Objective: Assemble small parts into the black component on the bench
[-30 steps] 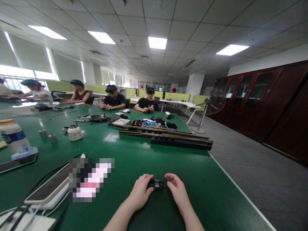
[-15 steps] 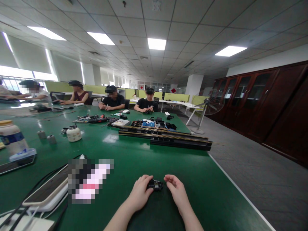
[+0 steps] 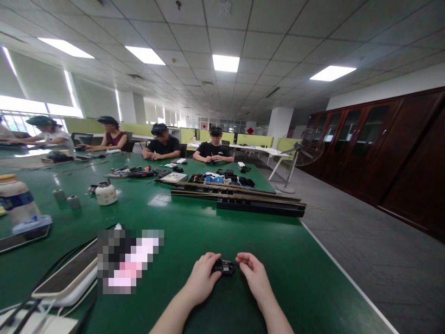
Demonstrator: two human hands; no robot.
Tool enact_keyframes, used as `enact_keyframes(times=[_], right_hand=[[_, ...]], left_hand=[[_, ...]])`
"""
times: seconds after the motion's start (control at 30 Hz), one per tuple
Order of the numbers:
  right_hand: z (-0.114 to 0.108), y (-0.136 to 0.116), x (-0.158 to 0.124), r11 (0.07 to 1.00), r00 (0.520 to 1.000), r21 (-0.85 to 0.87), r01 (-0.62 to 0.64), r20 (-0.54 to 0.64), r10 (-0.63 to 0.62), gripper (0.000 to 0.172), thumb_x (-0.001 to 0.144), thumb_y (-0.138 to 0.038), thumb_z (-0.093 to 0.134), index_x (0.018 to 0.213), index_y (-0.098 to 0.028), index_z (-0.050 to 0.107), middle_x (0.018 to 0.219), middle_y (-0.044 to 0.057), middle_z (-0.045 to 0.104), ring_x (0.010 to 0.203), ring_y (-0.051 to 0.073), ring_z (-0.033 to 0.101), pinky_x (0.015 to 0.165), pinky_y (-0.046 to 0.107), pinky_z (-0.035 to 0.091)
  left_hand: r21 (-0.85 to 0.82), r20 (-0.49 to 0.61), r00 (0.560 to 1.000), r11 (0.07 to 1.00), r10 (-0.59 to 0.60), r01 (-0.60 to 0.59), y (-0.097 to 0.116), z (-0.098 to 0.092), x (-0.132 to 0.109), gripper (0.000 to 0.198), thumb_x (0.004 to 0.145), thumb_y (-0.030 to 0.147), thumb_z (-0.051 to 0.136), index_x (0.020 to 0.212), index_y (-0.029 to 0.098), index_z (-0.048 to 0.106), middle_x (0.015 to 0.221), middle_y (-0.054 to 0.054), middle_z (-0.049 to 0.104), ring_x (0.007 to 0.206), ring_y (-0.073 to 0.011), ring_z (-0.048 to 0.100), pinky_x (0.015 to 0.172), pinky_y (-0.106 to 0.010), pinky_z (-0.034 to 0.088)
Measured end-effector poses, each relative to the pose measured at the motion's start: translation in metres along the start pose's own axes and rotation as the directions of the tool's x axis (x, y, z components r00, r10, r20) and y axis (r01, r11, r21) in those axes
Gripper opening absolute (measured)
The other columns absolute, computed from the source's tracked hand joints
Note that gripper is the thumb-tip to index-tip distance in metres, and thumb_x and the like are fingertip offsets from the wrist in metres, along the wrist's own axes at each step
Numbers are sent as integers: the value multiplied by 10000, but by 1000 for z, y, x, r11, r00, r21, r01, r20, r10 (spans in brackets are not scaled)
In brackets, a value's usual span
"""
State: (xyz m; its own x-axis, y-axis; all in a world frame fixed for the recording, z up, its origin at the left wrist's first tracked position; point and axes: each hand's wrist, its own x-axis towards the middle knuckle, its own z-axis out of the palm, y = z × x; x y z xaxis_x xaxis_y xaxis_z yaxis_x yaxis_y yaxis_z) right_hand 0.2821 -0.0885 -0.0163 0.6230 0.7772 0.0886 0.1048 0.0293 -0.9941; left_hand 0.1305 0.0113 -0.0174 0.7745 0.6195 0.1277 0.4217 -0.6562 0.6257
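Observation:
Low over the near part of the green table, a small black device (image 3: 225,266) with pale or metallic details on its top lies between my hands. My left hand (image 3: 204,273) is closed on its left end, thumb on the near side and fingers on the far side. Just off the device's right end is my right hand (image 3: 253,270), fingers curved and thumb apart from them. I see nothing held in it. The left fingers hide part of the device, so its exact kind cannot be made out.
Long black channels (image 3: 260,207) with thin brass-coloured rods lie across the table ahead. To my left are a phone (image 3: 69,266) with cables, a white jar (image 3: 106,193) and a large bottle (image 3: 17,204). The table's right edge (image 3: 344,273) slopes away. Several people sit opposite.
My hands and the black device stay almost where they were. Across the table, the person in the middle has shifted their arms and hands slightly.

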Motion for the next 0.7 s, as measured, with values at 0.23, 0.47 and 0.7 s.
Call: enact_keyframes(times=[0.23, 0.47, 0.7], right_hand=[[0, 1, 0, 1000, 1000, -8, 11, 7, -11, 207, 629, -314, 604, 788, -185, 634, 807, 64, 699, 840, 237, 639, 837, 388, 467], [-1, -2, -1, 1000, 1000, -5, -9, 15, 9, 232, 616, -331, 614, 787, -177, 631, 809, 73, 697, 841, 241, 640, 839, 385, 464], [-1, 1, 0, 1000, 1000, 0, 6, 11, -6, 232, 624, -345, 624, 787, -181, 634, 799, 66, 700, 831, 237, 641, 824, 380, 468]], left_hand=[[-3, 5, 1000, 1000, -5, 5, 1, -1, 0, 458, 747, 178, 472, 1204, 198, 495, 1179, -51, 530, 1092, -191, 455, 945, -272, 330], [-8, -5, 1000, 1000, -8, 8, 0, 0, 0, 464, 742, 181, 477, 1205, 195, 497, 1187, -55, 526, 1095, -189, 453, 954, -276, 326], [0, 5, 1000, 1000, -12, 12, 4, -2, -1, 469, 731, 171, 481, 1199, 201, 506, 1186, -52, 533, 1105, -191, 451, 953, -276, 327]])
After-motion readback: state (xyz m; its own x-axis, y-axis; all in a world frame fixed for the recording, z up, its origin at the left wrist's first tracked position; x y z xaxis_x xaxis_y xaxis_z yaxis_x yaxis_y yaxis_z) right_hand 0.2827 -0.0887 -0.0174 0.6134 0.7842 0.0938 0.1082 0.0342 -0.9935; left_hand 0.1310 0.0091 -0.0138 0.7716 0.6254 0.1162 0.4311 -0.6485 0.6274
